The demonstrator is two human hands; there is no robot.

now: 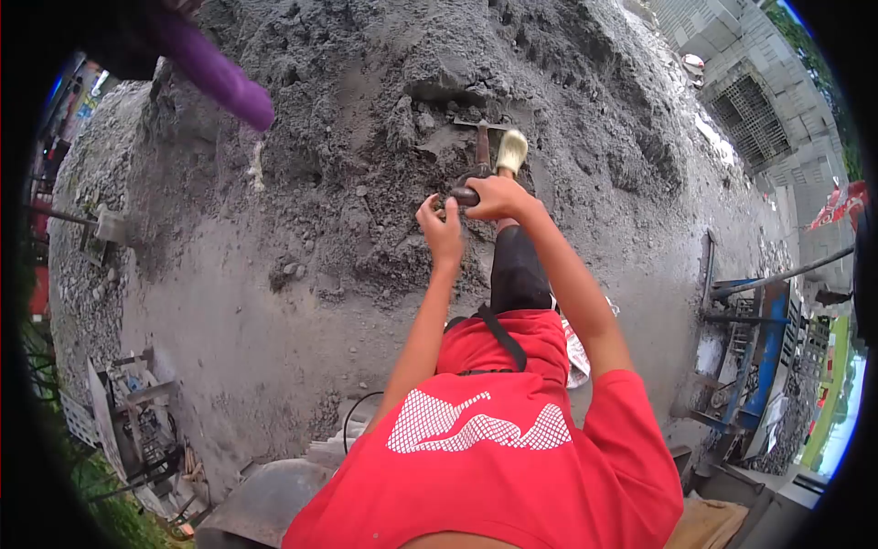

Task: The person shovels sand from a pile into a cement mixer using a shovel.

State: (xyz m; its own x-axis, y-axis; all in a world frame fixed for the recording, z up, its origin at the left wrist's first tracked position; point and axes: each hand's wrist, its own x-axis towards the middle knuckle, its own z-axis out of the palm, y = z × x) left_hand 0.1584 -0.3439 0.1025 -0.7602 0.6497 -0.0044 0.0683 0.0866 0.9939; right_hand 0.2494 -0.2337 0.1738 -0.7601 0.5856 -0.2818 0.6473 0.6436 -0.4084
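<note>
A shovel stands in the grey sand pile, with only the top edge of its blade showing above the sand. My right hand is closed around the dark grip at the handle's upper end. Just left of that grip is my left hand, its fingers loosely curled and apart, the thumb close to the handle end. Whether the thumb touches it I cannot tell. Beside the shaft, my foot in a pale yellowish shoe rests near the blade.
A purple elongated object juts in at upper left. Grey blocks are stacked at upper right. A blue metal frame stands at right, and metal equipment at lower left. A rounded metal body is near my left side.
</note>
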